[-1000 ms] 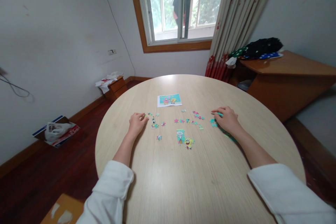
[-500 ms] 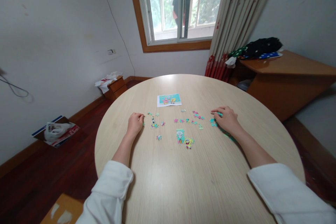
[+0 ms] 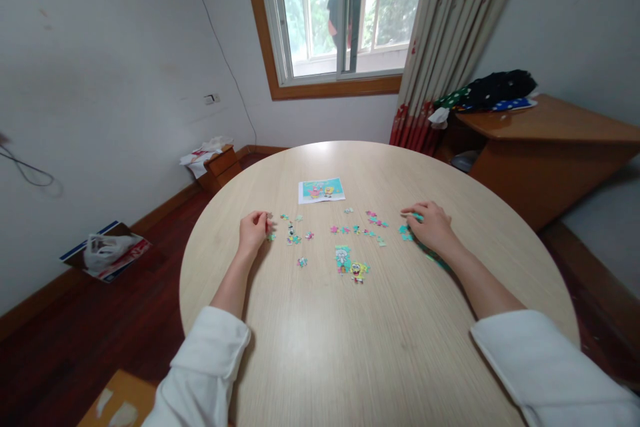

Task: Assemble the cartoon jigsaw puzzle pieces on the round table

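Observation:
At the left of the jigsaw pieces, my left hand (image 3: 254,232) has its fingers pinched together; what is between the fingertips is too small to make out. A teal puzzle piece (image 3: 271,237) lies by its fingers. My right hand (image 3: 431,224) rests on the right side with fingers stretched over teal puzzle pieces (image 3: 405,233), partly covering them. Between the hands lie a joined section with a squid figure (image 3: 343,258) and a yellow sponge figure (image 3: 358,271), touching each other. A row of pink and teal pieces (image 3: 346,230) lies above them.
A printed picture sheet (image 3: 321,191) lies flat behind the pieces on the round wooden table (image 3: 320,347). A brown desk (image 3: 555,120) with dark cloth stands at right. A small wooden cabinet (image 3: 223,163) is at back left, and a plastic bag (image 3: 105,251) lies low at left.
My left hand has shifted slightly left and turned, so the teal piece beside its fingers now shows more. My right hand stays in nearly the same place.

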{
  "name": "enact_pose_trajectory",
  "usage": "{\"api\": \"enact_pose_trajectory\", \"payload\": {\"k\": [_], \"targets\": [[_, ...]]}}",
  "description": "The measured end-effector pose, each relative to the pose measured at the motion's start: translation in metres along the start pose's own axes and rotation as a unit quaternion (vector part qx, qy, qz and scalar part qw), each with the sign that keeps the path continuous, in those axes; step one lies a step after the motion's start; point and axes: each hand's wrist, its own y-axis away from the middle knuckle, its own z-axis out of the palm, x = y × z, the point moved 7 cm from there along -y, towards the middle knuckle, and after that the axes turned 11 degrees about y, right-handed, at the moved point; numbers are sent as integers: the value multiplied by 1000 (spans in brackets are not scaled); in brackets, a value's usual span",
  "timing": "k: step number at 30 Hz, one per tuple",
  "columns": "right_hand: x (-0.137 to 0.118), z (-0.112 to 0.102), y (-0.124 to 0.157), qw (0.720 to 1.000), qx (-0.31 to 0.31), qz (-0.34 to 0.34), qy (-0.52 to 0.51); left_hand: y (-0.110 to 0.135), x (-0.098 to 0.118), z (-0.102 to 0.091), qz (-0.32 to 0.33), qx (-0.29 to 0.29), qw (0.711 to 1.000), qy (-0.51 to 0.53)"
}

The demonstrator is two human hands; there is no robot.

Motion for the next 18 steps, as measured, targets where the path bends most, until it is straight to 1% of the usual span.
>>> {"api": "enact_pose_trajectory", "payload": {"k": [4,7,18], "targets": [[-1,-2,0,1000,2,1,3,2,-3,5,-34,-9,997,74],[-2,-3,0,1000,5,-1,4,3,-4,6,-47,-14,994,101],[1,0,0,1000,12,-5,-7,3,-2,7,-37,-40,992,111]]}}
